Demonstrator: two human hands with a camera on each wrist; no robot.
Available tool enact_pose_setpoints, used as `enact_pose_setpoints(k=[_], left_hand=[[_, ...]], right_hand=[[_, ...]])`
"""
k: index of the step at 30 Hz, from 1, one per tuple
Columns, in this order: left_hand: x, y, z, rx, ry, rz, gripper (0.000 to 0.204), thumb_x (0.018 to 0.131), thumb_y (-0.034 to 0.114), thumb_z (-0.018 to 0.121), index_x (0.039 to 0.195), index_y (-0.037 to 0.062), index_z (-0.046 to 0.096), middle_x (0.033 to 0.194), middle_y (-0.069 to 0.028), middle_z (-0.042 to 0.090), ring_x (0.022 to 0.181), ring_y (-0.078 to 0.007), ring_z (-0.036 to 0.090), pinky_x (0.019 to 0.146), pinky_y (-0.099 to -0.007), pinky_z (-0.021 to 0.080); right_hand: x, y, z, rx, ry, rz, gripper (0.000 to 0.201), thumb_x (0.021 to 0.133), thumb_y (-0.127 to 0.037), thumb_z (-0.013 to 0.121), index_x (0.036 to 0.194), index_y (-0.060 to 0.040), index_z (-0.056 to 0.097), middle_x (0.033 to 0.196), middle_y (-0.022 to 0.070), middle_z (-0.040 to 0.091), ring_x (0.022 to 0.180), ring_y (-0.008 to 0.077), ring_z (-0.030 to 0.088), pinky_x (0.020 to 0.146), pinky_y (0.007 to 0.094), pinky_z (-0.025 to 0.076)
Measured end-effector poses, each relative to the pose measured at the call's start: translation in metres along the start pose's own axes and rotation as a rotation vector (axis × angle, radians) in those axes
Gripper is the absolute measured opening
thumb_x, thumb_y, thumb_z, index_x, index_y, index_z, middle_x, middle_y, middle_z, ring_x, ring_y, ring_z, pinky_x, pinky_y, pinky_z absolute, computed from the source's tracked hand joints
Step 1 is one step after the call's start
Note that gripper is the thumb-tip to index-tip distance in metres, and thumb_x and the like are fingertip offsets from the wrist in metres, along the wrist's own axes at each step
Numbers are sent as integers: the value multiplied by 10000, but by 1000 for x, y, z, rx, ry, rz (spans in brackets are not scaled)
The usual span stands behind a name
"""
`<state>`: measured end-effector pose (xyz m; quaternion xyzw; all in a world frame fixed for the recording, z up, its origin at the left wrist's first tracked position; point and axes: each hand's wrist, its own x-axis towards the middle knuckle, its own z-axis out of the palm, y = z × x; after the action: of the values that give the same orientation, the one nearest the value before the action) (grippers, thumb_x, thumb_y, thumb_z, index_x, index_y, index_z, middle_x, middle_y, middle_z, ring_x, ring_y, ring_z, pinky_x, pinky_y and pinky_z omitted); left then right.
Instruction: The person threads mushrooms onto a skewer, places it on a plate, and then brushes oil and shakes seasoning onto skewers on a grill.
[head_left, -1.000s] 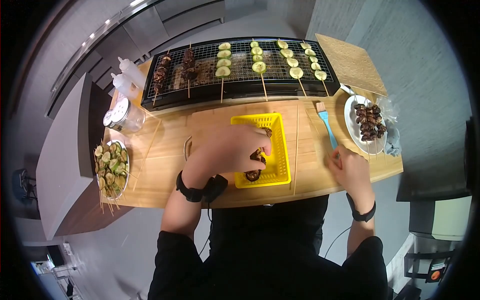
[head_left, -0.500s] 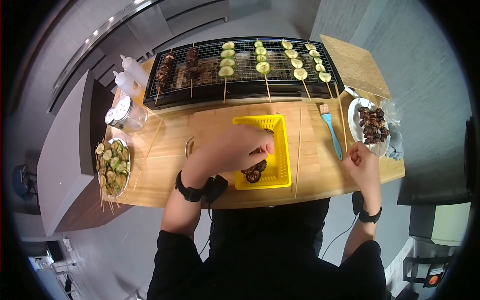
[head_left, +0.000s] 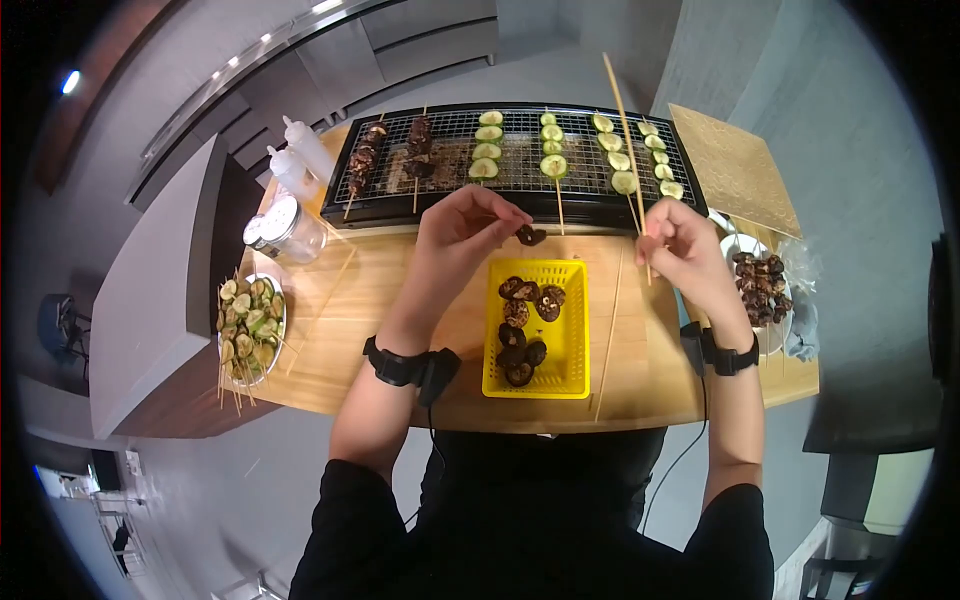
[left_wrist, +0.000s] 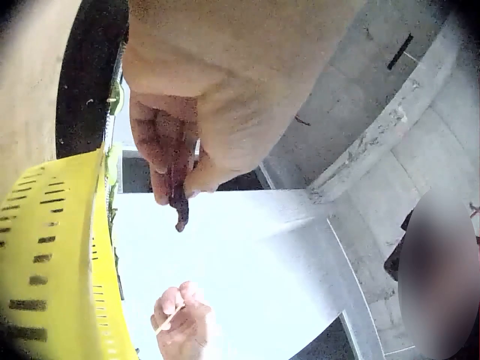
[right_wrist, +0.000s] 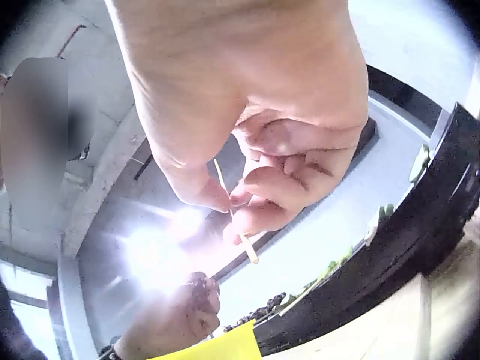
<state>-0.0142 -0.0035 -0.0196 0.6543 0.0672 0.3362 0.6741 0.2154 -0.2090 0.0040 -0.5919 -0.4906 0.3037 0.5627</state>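
Left hand [head_left: 458, 232], over the desk [head_left: 655, 385] by the grill's [head_left: 600, 212] front edge: thumb and forefinger pinch a dark brown piece [head_left: 531, 237], likely mushroom. It pokes out rightward from the fingertips, toward the other hand. How much sits inside the grip is hidden; left wrist view gives only a dark, narrow end.

Middle: yellow basket [head_left: 570, 350], below and right of that hand, more dark pieces [head_left: 515, 314] inside. Cut off in both wrist views.

Right of basket: loose skewer [head_left: 609, 335] lying on the desk.

Right hand [head_left: 688, 252]: thumb and fingers pinch the held skewer [head_left: 624, 125] low, short stub below. Long axis runs away from the person, far end leaning slightly left.

Key relation, as I judge it: piece left of the held skewer, well apart, off to the side of its axis. Height difference and sharper end: can't tell. Glare around the left hand in right wrist view.
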Motion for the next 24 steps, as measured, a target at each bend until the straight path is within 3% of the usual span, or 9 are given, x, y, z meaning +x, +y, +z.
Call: enact_pose_setpoints(k=[3,5,7,12,15,24], left_hand=[[-1,4,-3,-44,199,-96,96,994,41,662,961,88,585,1061,-75,733,986,-127,696,835,-270,559],[0,5,-9,-151,241,-128,111,1002,49,651,967,105,563,1088,-80,734,991,-151,710,824,-275,567],[-4,2,-13,-223,288,-147,123,1007,51,645,974,116,546,1110,-86,734,1000,-177,722,819,-280,577],[0,-7,-13,-278,358,-67,135,1008,30,638,981,117,539,1145,-89,720,1057,-222,727,871,-290,594],[3,-10,-11,-321,443,-20,162,990,-4,651,975,117,545,1121,-64,714,1025,-201,731,853,-279,587],[3,-13,-18,-363,485,21,177,977,-27,653,974,119,553,1139,-36,686,1070,-178,702,935,-303,565]], right_hand=[[10,6,9,47,-91,56,130,933,40,608,973,-72,556,783,-30,627,735,42,634,598,196,451],[9,8,10,101,-175,124,120,955,40,586,983,-72,550,768,-23,620,683,37,593,566,196,424],[8,25,18,184,-187,52,100,979,23,586,985,-69,550,745,-38,571,658,35,542,576,198,401],[-1,24,22,228,-174,146,63,998,-11,592,985,-60,555,718,-63,486,629,27,452,572,206,339],[-3,21,22,229,-162,159,54,1000,-23,597,986,-62,561,717,-74,469,621,21,423,562,206,308],[-5,21,23,213,-199,212,53,1007,-65,620,987,-81,573,727,-105,453,604,-16,364,525,192,248]])
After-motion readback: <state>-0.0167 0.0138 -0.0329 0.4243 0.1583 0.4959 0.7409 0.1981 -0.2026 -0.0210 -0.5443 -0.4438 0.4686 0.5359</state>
